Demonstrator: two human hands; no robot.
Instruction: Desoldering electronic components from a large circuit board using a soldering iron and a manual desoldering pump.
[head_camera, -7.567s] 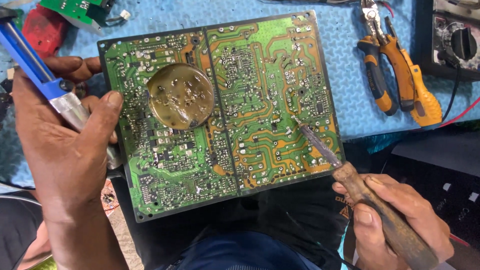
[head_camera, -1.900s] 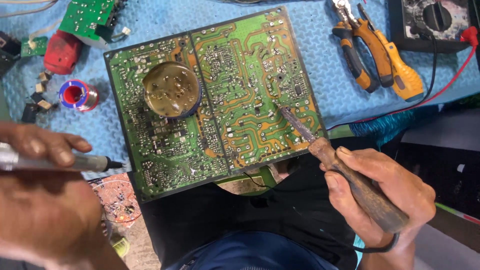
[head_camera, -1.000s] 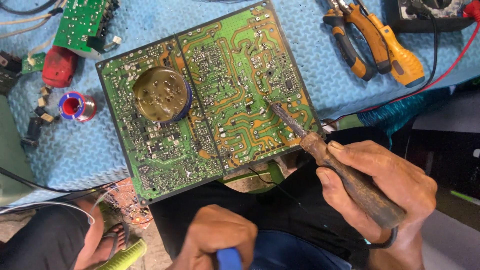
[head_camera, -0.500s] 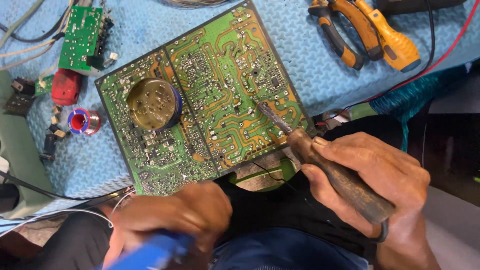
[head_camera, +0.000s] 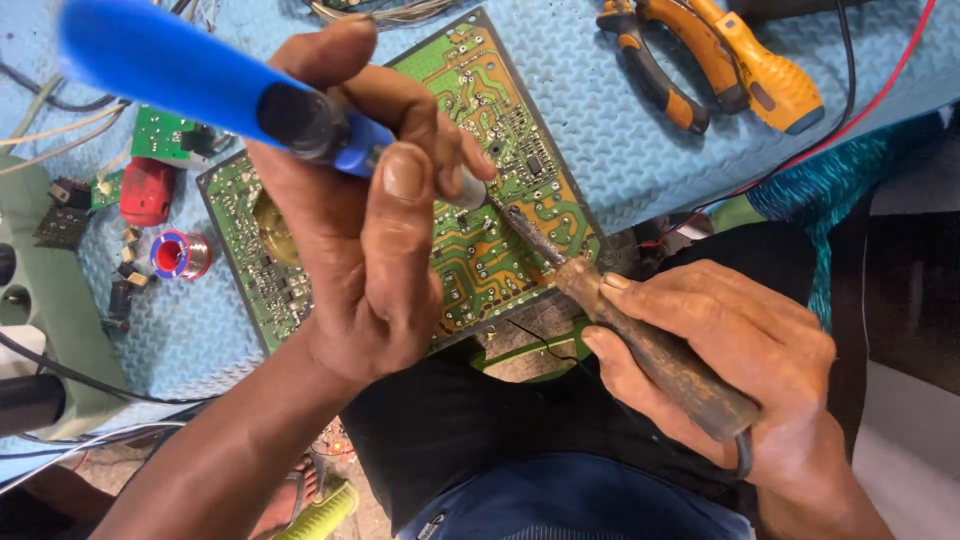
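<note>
With the green circuit board (head_camera: 500, 250) at 12 o'clock, desoldering is judged underway: a blue suction pump (head_camera: 200, 85) is gripped by the left hand (head_camera: 370, 210), a wooden-handled soldering iron (head_camera: 640, 340) by the right hand (head_camera: 730, 370); precise nozzle placement is needed.

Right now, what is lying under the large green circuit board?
The green circuit board rests on a blue textured mat; its near edge overhangs the lap. The left hand, holding a blue tool, covers the board's middle, hiding what lies there.
</note>
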